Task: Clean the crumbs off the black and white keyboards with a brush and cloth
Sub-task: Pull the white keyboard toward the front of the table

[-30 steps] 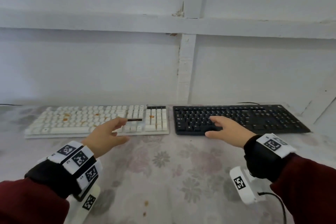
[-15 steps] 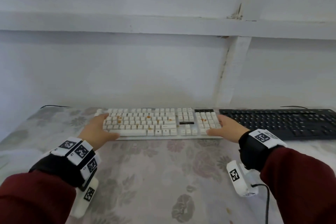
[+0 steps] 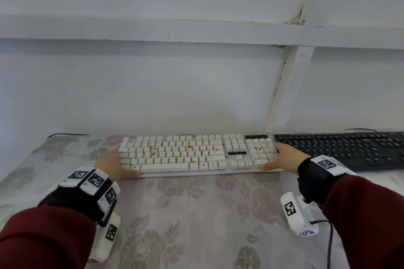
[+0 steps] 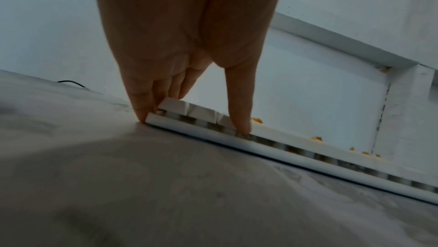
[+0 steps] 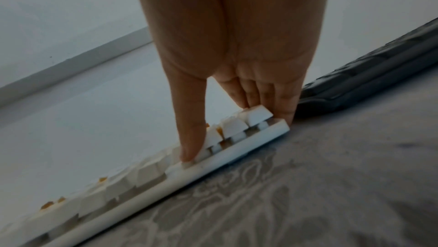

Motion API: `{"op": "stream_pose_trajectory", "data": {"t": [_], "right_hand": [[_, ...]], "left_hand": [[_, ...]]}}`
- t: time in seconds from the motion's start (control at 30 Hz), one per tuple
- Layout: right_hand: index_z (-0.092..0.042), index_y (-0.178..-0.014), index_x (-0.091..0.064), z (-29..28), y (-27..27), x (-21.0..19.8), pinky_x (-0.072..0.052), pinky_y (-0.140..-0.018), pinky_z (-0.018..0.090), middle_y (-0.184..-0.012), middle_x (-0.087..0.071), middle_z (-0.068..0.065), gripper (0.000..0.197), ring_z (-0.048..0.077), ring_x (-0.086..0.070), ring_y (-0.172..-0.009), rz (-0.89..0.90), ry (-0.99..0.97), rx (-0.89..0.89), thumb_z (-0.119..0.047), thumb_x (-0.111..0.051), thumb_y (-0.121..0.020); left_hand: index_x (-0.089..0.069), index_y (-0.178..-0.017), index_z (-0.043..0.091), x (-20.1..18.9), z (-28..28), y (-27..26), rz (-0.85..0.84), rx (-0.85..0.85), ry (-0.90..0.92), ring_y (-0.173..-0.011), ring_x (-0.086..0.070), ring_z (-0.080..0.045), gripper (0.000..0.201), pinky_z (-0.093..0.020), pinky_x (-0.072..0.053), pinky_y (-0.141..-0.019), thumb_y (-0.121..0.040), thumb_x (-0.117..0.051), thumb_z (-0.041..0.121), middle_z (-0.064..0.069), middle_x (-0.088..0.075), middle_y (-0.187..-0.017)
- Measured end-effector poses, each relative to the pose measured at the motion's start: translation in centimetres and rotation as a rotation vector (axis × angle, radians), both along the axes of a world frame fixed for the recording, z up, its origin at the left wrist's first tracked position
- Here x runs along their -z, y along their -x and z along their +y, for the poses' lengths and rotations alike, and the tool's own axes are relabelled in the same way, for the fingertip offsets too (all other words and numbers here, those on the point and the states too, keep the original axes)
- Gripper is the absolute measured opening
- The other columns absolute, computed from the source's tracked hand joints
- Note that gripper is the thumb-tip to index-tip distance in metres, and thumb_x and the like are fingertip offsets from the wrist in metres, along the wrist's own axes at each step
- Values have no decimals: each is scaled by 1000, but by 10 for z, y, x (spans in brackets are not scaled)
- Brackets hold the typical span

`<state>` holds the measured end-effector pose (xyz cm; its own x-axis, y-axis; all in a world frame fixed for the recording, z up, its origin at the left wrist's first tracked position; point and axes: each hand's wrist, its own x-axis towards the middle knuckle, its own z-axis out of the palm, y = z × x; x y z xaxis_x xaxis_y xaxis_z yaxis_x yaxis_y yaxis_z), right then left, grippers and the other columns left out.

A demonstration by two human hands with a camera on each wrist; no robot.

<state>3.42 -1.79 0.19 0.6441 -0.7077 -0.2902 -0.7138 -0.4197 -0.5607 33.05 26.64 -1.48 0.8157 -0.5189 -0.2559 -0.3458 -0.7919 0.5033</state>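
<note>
Both hands grasp white keyboard ends: left hand, right hand. Orange crumbs still on keys, black keyboard untouched beside it (no brush or cloth visible). Cleaning barely started.

White keyboard lying flat, orange crumbs sitting on keys; black keyboard lying just right of it.
</note>
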Motion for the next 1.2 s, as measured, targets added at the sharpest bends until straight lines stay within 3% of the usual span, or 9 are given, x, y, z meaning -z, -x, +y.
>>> {"op": "stream_pose_trajectory", "data": {"t": [0.07,0.2,0.43,0.6,0.77,0.87,1.03,1.1,1.2], "right_hand": [[-18,-110,-62,-3,2,0,-45,-91,24,-107,-67,-2,40,14,-61,-98,1,0,-1,-15,-79,-73],[-26,-82,-57,-2,10,0,-39,-66,12,-86,-62,-11,27,3,-56,-79,-32,-31,28,-13,-79,-74],[-14,-105,-63,15,43,-3,-47,-96,34,-100,-69,-1,42,16,-64,-96,-125,-59,82,-15,-83,-68],[-15,-106,-65,34,76,-8,-49,-94,32,-100,-71,-3,37,13,-66,-95,-186,-91,49,-13,-80,-72],[-23,-104,-66,48,118,-9,-48,-92,28,-98,-72,-8,33,8,-66,-95,-227,-119,20,-16,-78,-74],[-24,-106,-67,51,141,-9,-48,-96,31,-100,-73,-8,35,8,-66,-97,-239,-130,7,-13,-77,-74],[-22,-107,-66,50,179,-6,-48,-97,33,-101,-73,-6,38,10,-67,-97,-276,-153,36,-6,-77,-73],[-20,-107,-66,50,193,-6,-49,-94,31,-100,-73,-5,38,9,-67,-95,-282,-159,52,-4,-76,-74],[-24,-108,-64,50,211,-6,-50,-82,20,-96,-73,-9,39,3,-68,-90,-285,-156,47,-3,-75,-75]], "left_hand": [[-45,-131,5,0,-1,1,-18,5,-33,-119,-51,-28,71,-32,-39,-98,-72,-79,22,-13,-53,-131],[-37,-137,3,-2,4,4,-30,-18,-90,-124,-46,-29,84,-33,-37,-101,-70,-80,33,-14,-47,-138],[-44,-130,0,5,20,18,11,-76,-79,-114,-51,-32,86,-36,-38,-94,-60,-88,23,-17,-52,-129],[-42,-132,-2,4,38,48,43,-77,-44,-107,-49,-30,86,-32,-34,-90,-62,-87,18,-19,-50,-130],[-51,-122,1,-4,56,88,55,-48,-33,-95,-52,-26,102,-34,-40,-88,-36,-84,45,-15,-57,-116],[-50,-125,0,-7,61,113,45,-38,-23,-101,-53,-28,97,-35,-40,-91,-45,-89,40,-16,-57,-120],[-52,-120,4,-11,62,150,57,16,8,-95,-52,-24,114,-32,-41,-87,-21,-74,55,-7,-56,-106],[-54,-119,6,-10,62,162,24,43,-6,-97,-55,-24,118,-33,-43,-87,-17,-67,64,-7,-59,-110],[-59,-109,13,-6,62,174,-31,81,-15,-87,-58,-19,107,-31,-43,-73,-19,-62,71,-2,-63,-98]]}}
